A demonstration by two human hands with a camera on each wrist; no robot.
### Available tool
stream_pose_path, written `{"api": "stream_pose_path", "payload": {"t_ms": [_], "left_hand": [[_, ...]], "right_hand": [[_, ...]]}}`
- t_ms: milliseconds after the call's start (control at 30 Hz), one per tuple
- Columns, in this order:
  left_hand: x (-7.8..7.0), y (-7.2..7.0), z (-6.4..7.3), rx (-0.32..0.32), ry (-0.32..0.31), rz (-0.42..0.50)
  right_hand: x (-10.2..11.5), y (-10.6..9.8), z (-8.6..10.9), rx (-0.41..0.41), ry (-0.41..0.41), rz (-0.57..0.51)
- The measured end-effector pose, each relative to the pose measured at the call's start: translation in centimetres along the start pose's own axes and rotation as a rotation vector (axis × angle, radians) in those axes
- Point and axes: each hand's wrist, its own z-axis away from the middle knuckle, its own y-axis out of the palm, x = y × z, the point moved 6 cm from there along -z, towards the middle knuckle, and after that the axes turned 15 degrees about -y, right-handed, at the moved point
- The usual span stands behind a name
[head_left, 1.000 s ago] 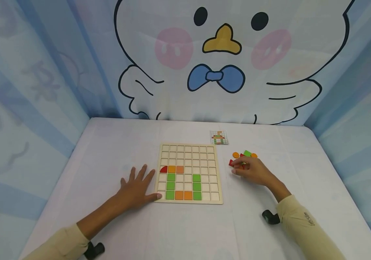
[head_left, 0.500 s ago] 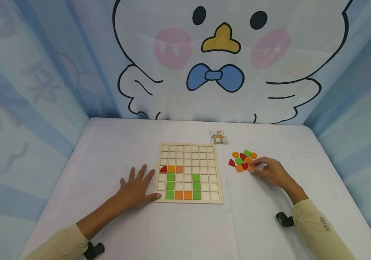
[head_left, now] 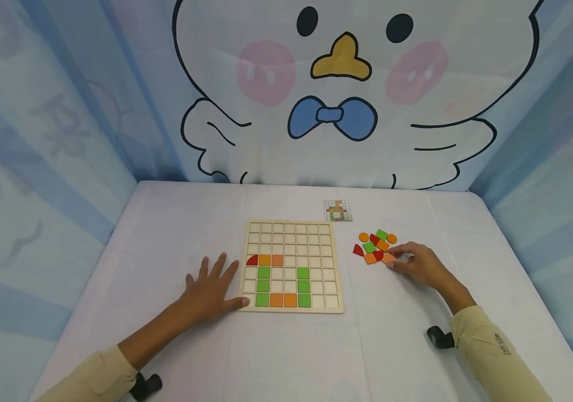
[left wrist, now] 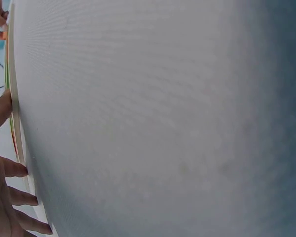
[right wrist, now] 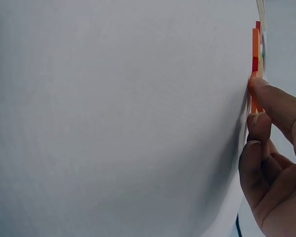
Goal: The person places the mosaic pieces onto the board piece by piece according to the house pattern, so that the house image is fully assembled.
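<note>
The left hand (head_left: 208, 298) is spread, thumb on the near left corner of the board (head_left: 291, 311), apparently to steady it; the right hand (head_left: 419, 268) pinches an orange tile (head_left: 388, 257) at the right edge of the pile (head_left: 369, 247), a grip suited to its thinness; the card (head_left: 338, 211) lies beyond the board, likely so neither hand covers it.
</note>
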Motion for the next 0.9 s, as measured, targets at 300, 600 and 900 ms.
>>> {"api": "stream_pose_path", "payload": {"t_ms": [300, 600, 900], "left_hand": [[-0.1, -0.2, 0.1, -0.002, 0.0, -0.005], [-0.1, -0.1, 0.1, 0.0, -0.001, -0.002], [-0.2, -0.3, 0.2, 0.004, 0.0, 0.003]], "right_hand": [[0.9, -0.5, 0.1, 0.003, -0.035, -0.006], [1.0, -0.5, 0.5, 0.048, -0.012, -0.04], [1.2, -0.3, 0.7, 0.051, -0.011, -0.077]]}}
